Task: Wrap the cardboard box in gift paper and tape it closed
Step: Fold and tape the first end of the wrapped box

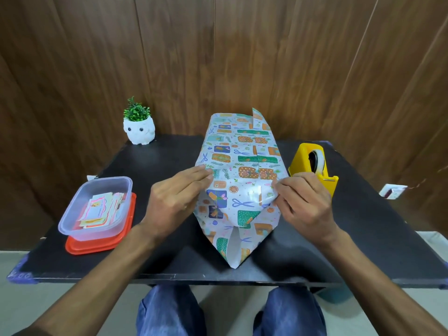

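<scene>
A: What's behind?
B: A wall (72,57) of dark brown wood panels, glossy with soft reflected light.
A: And below?
B: A black desk (169,161) in front of it, over a pale floor (29,301).

The black table (157,166) carries an owl planter (139,130), the wrapped box (240,151), a tape dispenser (304,161) and a red lid (97,246).

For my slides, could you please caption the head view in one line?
Left hand presses and right hand pinches end folds in the gift paper beside a yellow tape dispenser.

home craft desk | wood-panel wall (72,69) | owl planter (139,132) | tape dispenser (312,163)
</scene>
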